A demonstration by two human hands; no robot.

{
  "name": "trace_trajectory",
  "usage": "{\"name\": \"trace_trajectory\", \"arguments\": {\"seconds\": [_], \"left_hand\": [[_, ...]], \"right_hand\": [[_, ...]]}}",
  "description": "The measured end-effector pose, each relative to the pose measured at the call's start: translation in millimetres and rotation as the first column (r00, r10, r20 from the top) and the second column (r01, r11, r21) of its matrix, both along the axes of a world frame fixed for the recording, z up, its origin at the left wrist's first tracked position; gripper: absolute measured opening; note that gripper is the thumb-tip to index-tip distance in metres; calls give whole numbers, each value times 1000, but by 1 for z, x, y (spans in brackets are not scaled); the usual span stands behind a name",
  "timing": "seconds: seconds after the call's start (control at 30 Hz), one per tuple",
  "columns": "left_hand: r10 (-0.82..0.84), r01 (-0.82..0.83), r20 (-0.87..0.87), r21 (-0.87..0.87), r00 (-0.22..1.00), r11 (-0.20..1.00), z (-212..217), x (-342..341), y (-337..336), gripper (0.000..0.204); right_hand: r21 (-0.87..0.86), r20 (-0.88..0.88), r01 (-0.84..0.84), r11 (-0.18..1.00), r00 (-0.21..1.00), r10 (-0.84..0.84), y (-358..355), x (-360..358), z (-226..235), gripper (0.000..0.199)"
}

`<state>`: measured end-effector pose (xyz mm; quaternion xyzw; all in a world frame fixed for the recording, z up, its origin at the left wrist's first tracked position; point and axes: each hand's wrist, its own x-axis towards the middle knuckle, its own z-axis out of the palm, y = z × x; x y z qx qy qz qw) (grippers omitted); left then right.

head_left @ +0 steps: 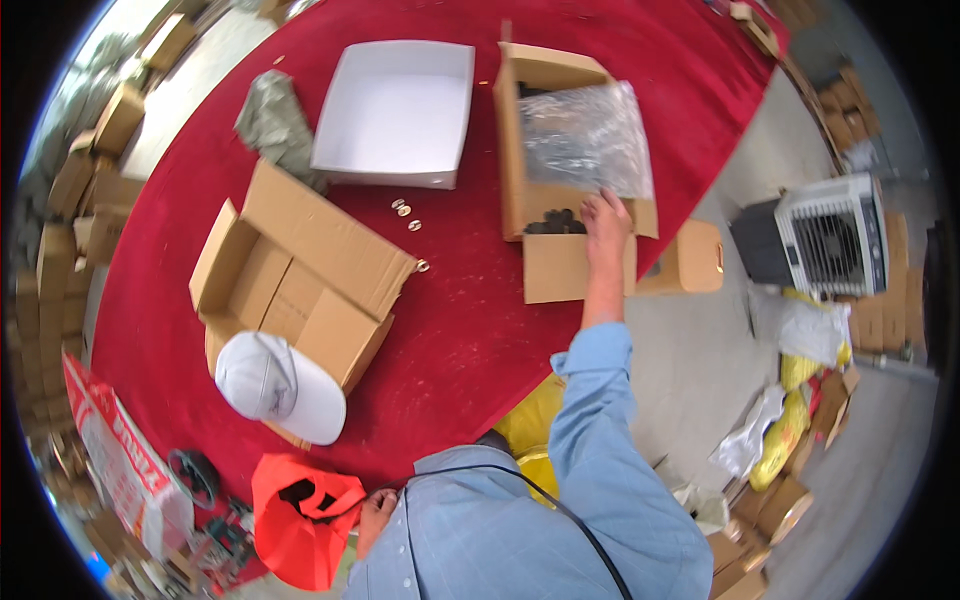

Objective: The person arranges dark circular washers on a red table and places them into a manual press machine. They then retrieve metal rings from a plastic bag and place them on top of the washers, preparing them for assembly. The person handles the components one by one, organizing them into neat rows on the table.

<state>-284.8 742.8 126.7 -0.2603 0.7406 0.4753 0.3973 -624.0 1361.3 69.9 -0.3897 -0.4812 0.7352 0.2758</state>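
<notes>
My right hand [606, 222] reaches over the near end of an open cardboard carton [512, 150] at the right of the table. Its fingers are pinched together at the edge of the clear plastic film [585, 135] inside; whatever they hold is too small to make out. Several dark pieces [556, 222] lie in the carton beside that hand. Down by my body, my left hand [376, 515] is closed at the edge of a bright orange bag [300, 520], whose top gapes. Part of its fingers is hidden.
On the red-covered table [450, 330] stand a white open box [400, 110] and another open carton [290, 290], with a white cap [280, 385] on its near corner. Grey-green cloth [275, 125] and several small rings [403, 210] lie nearby. An air cooler [830, 235] stands on the floor at right.
</notes>
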Motion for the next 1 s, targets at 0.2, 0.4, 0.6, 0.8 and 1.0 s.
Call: {"name": "trace_trajectory", "arguments": {"seconds": [0.2, 0.4, 0.6, 0.8, 1.0], "left_hand": [[64, -64, 10, -9, 998, 998, -24, 38, -12, 30], [61, -61, 8, -74, 998, 995, -20, 33, 1, 36], [142, -141, 4, -109, 990, 984, -16, 57, -1, 40], [212, -211, -13, -125, 977, 969, -16, 65, 1, 40], [296, -295, -18, -171, 955, 940, -19, 96, 4, 38]], "right_hand": [[331, 5, -82, 940, 996, 85, -104, 34, 50, 34], [417, 274, -700, 580, 705, 654, -222, 27, 58, 36], [843, 293, -494, 213, 754, 588, -324, 24, 75, 41], [760, 540, -607, -234, 388, 747, -401, 41, 40, 39], [734, 605, -602, -315, 370, 704, -401, 45, 25, 36]]}}
